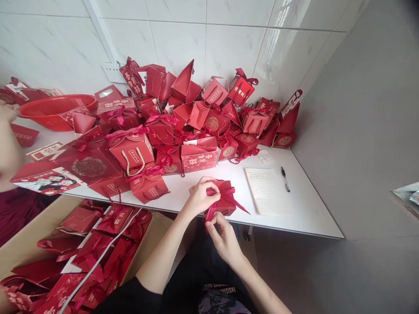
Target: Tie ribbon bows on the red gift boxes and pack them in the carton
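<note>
A small red gift box sits at the front edge of the white table, with a red ribbon across its top. My left hand rests over the box's left side, thumb and fingers pinching the ribbon near the middle of the lid. Lower down, my right hand grips another length of the same ribbon between thumb and fingers, at the box's near side. Part of the box is hidden behind both hands.
Red gift boxes are heaped along the wall. Right of my hands lie a lined notebook and a black pen. At lower left a cardboard carton holds more boxes. A red plastic basin and another person's arm are at left.
</note>
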A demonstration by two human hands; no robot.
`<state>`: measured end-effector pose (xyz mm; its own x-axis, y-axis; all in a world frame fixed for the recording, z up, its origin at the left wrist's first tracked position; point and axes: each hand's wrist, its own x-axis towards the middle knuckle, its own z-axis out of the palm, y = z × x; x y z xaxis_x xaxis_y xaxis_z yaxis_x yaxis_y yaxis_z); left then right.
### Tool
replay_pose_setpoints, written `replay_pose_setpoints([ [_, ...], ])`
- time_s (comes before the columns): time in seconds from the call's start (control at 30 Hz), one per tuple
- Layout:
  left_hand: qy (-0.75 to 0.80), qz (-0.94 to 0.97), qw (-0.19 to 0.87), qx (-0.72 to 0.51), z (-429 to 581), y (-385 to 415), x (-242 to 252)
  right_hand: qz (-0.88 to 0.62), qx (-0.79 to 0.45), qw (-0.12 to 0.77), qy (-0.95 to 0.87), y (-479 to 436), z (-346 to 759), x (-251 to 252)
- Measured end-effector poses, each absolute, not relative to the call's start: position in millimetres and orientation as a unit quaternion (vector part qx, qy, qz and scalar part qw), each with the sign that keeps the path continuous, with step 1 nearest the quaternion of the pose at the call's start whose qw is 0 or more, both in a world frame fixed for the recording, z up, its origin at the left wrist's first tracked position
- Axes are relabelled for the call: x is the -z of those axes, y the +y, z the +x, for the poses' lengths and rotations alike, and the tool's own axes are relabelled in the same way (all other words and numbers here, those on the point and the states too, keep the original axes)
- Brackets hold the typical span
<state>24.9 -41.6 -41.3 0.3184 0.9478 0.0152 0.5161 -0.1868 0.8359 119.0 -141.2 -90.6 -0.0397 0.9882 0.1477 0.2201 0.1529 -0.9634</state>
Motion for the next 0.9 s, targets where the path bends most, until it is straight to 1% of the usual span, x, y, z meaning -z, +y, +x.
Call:
replay_pose_setpoints([
  [0.43,0.518,0.719,0.376,-0.271,26.2,-41.7,38.1,-0.491,-0.39,0.447,-0.638,-141.6,123.8,85.4],
  [0.63,0.512,0.722,0.378,-0.272,24.5,-41.7,41.0,-0.46,-0.404,0.4,-0.682,-144.9,143.6,76.8],
  [0.67,0.509,0.725,0.376,-0.273,24.4,-41.5,41.9,-0.463,-0.401,0.403,-0.68,-146.9,151.6,73.7],
  [0.73,0.504,0.73,0.374,-0.271,24.5,-40.7,43.6,-0.518,-0.362,0.451,-0.631,-150.2,169.8,67.4],
  [0.8,0.503,0.732,0.375,-0.265,24.9,-39.8,44.7,-0.618,-0.289,0.496,-0.536,-150.3,186.7,62.4],
  [0.87,0.506,0.732,0.376,-0.259,25.1,-38.9,45.0,-0.69,-0.258,0.476,-0.48,-146.1,198.0,60.0],
  [0.9,0.509,0.73,0.376,-0.257,25.1,-38.7,45.0,-0.704,-0.27,0.451,-0.477,-142.7,201.0,59.8],
])
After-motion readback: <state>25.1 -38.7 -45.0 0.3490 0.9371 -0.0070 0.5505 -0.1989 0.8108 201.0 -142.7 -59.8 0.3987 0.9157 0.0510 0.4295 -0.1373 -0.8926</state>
